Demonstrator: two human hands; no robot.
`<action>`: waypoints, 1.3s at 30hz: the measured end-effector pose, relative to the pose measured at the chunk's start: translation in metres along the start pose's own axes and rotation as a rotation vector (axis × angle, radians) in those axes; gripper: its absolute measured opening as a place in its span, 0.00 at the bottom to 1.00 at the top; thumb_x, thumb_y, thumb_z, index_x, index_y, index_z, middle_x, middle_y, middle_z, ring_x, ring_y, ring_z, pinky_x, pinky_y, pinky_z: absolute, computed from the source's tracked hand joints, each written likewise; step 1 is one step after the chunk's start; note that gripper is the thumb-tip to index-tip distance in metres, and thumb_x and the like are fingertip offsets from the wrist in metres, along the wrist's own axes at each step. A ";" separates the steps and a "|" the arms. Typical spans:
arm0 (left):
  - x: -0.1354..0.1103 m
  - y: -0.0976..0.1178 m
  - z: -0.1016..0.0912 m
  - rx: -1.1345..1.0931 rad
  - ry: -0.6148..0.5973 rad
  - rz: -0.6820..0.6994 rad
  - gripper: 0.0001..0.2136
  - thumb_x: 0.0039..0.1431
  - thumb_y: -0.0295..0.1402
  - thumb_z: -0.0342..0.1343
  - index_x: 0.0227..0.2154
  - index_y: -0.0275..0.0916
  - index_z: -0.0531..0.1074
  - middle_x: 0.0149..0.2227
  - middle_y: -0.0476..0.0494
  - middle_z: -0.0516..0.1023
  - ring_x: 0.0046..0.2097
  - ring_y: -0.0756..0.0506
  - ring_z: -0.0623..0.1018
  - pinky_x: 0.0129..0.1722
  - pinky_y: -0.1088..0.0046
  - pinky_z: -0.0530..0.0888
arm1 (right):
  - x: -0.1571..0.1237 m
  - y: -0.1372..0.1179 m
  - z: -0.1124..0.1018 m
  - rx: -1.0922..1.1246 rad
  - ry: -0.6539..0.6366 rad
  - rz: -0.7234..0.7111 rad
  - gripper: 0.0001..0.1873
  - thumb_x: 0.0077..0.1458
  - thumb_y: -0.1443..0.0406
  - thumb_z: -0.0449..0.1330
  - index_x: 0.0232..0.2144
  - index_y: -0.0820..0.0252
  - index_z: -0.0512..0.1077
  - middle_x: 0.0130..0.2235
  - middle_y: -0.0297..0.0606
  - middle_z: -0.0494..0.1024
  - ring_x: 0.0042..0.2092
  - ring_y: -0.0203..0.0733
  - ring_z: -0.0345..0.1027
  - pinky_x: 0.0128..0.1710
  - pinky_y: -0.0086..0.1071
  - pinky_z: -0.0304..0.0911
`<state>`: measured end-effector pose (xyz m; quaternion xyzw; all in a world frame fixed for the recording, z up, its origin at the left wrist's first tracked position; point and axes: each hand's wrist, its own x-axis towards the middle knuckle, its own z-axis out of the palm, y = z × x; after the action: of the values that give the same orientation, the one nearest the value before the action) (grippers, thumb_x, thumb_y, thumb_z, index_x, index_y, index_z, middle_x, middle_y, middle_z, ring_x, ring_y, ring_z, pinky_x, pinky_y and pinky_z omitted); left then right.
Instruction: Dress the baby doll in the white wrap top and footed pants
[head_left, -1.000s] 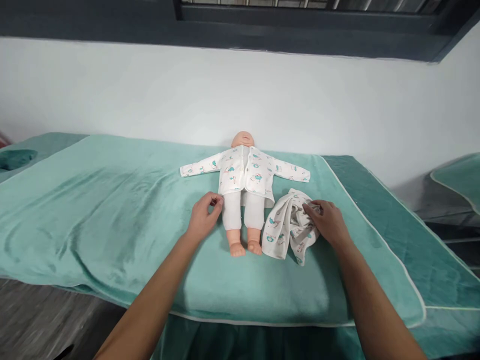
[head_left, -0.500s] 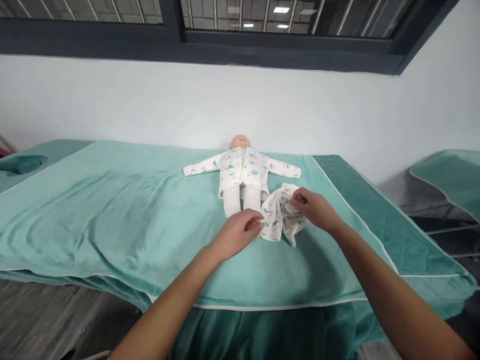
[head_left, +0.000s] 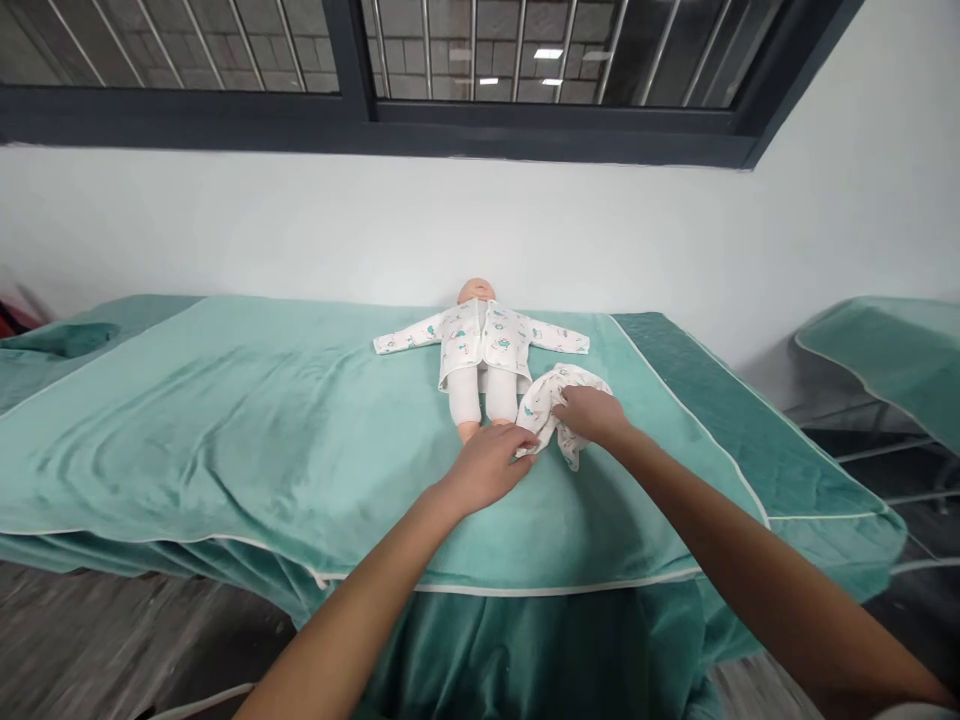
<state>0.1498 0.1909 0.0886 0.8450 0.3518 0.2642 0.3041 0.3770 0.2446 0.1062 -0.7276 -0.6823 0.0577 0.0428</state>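
Note:
A baby doll (head_left: 484, 345) lies on its back on a teal blanket (head_left: 225, 420), head toward the wall, wearing a white printed jacket and white leggings. A crumpled white printed garment (head_left: 559, 395) lies just right of the doll's legs. My left hand (head_left: 491, 465) sits at the doll's feet, fingers closed on the garment's lower left edge. My right hand (head_left: 592, 412) rests on top of the garment, fingers curled into the cloth.
The blanket covers a table whose front edge (head_left: 555, 588) is close to me. A darker teal cover (head_left: 720, 400) shows at the right. Another teal-covered table (head_left: 885, 350) stands further right. A white wall and a barred window (head_left: 525, 60) are behind.
My left hand has moved from beside the doll's left hip across to the garment's edge at the doll's feet. The camera has pulled back and tilted up. My right hand stays on the garment.

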 end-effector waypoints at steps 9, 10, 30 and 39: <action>-0.009 0.005 -0.034 -0.556 0.259 -0.171 0.08 0.61 0.34 0.57 0.42 0.41 0.75 0.44 0.42 0.81 0.47 0.44 0.80 0.48 0.66 0.76 | -0.051 0.000 -0.062 0.664 -0.088 -0.201 0.18 0.59 0.51 0.54 0.25 0.56 0.64 0.25 0.29 0.64 0.28 0.36 0.57 0.28 0.31 0.54; -0.010 0.013 -0.040 -0.587 0.272 -0.146 0.09 0.61 0.36 0.58 0.43 0.42 0.75 0.47 0.42 0.81 0.48 0.43 0.79 0.48 0.66 0.76 | -0.059 -0.009 -0.069 0.768 -0.097 -0.229 0.19 0.58 0.50 0.56 0.25 0.56 0.64 0.25 0.29 0.64 0.27 0.36 0.56 0.28 0.31 0.53; -0.040 0.058 -0.093 -1.247 0.497 -0.138 0.20 0.54 0.35 0.67 0.50 0.42 0.73 0.42 0.45 0.82 0.37 0.45 0.84 0.39 0.69 0.82 | -0.094 -0.104 -0.097 0.826 0.015 -0.648 0.24 0.56 0.63 0.64 0.55 0.48 0.68 0.54 0.38 0.74 0.51 0.46 0.71 0.46 0.39 0.70; -0.040 0.044 -0.129 -1.611 0.825 -0.126 0.06 0.60 0.26 0.55 0.36 0.38 0.76 0.34 0.46 0.81 0.35 0.49 0.81 0.43 0.74 0.81 | -0.101 -0.104 -0.077 0.857 0.018 -0.602 0.13 0.53 0.70 0.61 0.41 0.52 0.73 0.41 0.32 0.77 0.35 0.38 0.67 0.35 0.33 0.62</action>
<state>0.0592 0.1783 0.1969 0.1941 0.1871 0.6948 0.6667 0.2793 0.1520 0.1997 -0.4170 -0.7760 0.3104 0.3572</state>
